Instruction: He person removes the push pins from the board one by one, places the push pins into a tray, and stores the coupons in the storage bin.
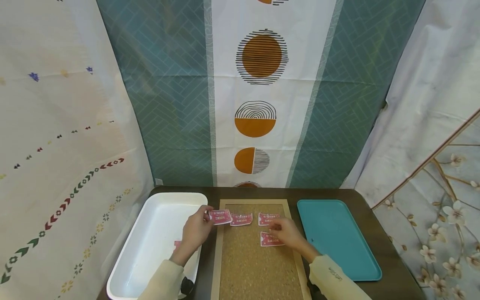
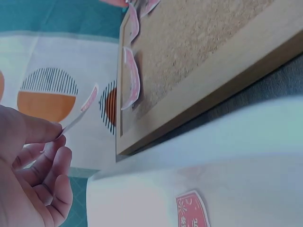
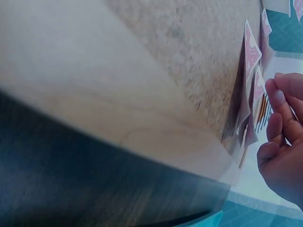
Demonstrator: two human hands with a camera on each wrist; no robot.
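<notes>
My left hand (image 1: pixel 197 227) pinches a pink paper coupon (image 1: pixel 220 217) between thumb and forefinger, over the upper left corner of the corkboard (image 1: pixel 258 266). Seen edge-on in the left wrist view, that coupon (image 2: pixel 89 100) bends slightly. Just right of it lies a second coupon (image 1: pixel 241 219), curled, at the board's top. Two more, an upper coupon (image 1: pixel 267 218) and a lower coupon (image 1: pixel 271 239), sit one below the other on the right. My right hand (image 1: pixel 288 233) hovers beside these two, overlapping their right ends. Its fingers (image 3: pixel 279 101) are loosely bent, with nothing visible between them.
To the left, a white tray (image 1: pixel 150 216) holds another pink coupon (image 2: pixel 191 208), partly hidden by my left arm in the head view. A teal tray (image 1: pixel 337 237) stands right of the board on the dark table (image 1: pixel 397 266). Fabric curtains (image 1: pixel 180 125) hang behind and at both sides.
</notes>
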